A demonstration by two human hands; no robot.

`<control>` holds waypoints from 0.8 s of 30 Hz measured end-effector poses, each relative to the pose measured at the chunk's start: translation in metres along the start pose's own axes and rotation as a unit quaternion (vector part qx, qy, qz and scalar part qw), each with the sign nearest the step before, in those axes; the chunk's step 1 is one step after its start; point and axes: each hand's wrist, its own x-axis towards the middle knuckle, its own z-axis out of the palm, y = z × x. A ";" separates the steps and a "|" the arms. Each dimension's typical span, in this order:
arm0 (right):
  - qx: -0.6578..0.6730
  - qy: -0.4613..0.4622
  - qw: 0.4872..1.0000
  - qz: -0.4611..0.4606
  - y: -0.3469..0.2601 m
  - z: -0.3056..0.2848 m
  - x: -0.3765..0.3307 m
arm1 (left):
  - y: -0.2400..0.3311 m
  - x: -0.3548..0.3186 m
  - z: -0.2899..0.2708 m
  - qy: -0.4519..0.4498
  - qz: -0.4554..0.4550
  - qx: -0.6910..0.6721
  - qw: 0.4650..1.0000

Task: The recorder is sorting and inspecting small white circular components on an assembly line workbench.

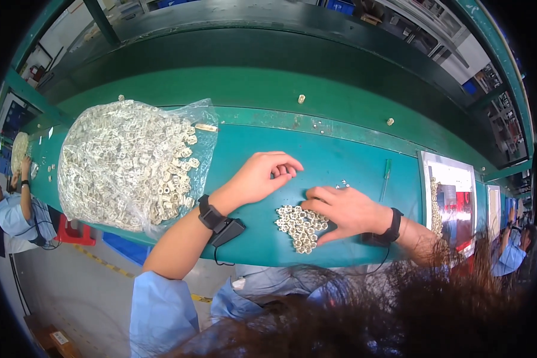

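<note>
My left hand (265, 175) hovers over the teal work mat, back upward. Its fingers are loosely bent with gaps between them, and nothing shows in them; the palm is hidden. My right hand (353, 210) rests with fingers apart beside a flat cluster of small cream ring-shaped parts (298, 227). Its thumb and fingertips border the cluster's right side and touch it. A few tiny shiny metal pieces (342, 184) lie just beyond the right hand's knuckles.
A big clear plastic bag (125, 161) full of similar cream parts stands at left, its mouth spilling some rightward. A green thin-shafted screwdriver (387, 173) lies at right, before a white-framed panel (450, 197). Loose parts (301, 99) sit on the green ledge. Co-workers (19, 206) sit at both sides.
</note>
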 end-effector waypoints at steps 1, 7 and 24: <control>-0.014 0.017 1.000 0.004 -0.004 0.005 -0.003 | 0.001 0.000 0.000 -0.002 -0.001 0.004 1.000; -0.081 0.071 0.994 0.027 -0.013 0.028 -0.017 | 0.001 0.003 0.001 -0.005 0.000 0.019 1.000; -0.146 0.118 0.975 0.118 -0.026 0.068 -0.056 | -0.009 0.004 0.004 -0.033 0.000 -0.010 0.999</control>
